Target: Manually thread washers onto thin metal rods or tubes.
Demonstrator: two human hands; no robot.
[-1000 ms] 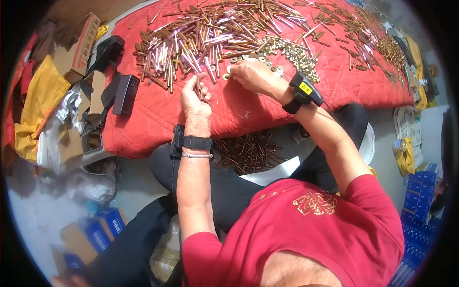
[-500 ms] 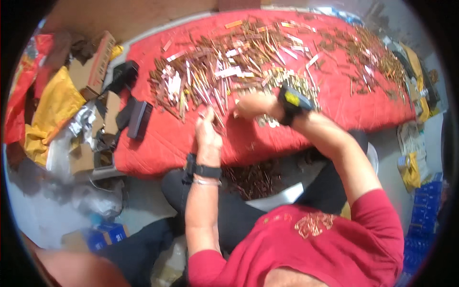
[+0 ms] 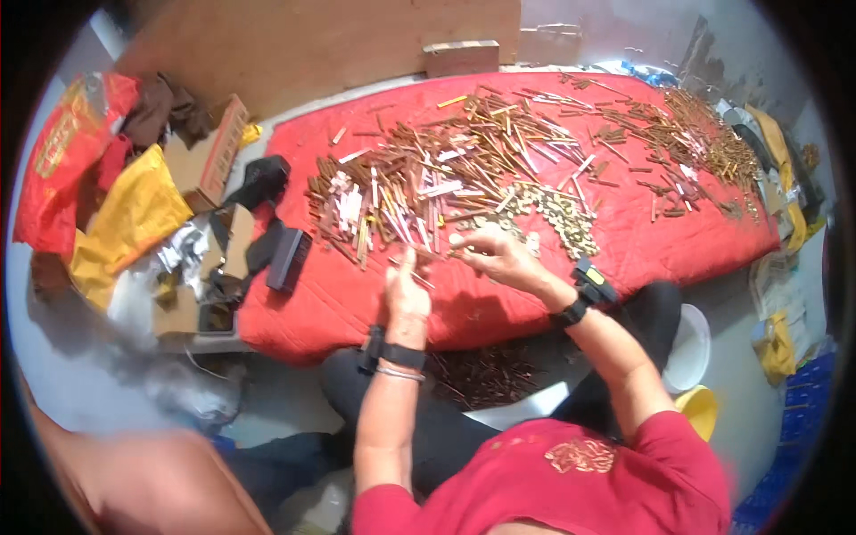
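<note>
Though upright earlier, rods (image 3: 423,280) in left hand (image 3: 407,294) now aslant.

A gold emblem (image 3: 580,456) adorns a crimson short-sleeved shirt (image 3: 535,486), worn with dark trousers (image 3: 437,441), black wristbands (image 3: 571,312) and a silvery left-wrist bangle (image 3: 400,374).

Brown rods (image 3: 499,134) glossy, prob. metal, tho blurred; red cloth (image 3: 633,245) matt; carton (image 3: 221,160) matt cardbd.

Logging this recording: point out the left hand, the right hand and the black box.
Left hand (image 3: 407,293), head view: middle of the hand.
Right hand (image 3: 508,259), head view: middle of the hand.
Black box (image 3: 290,259), head view: its visible side.
</note>
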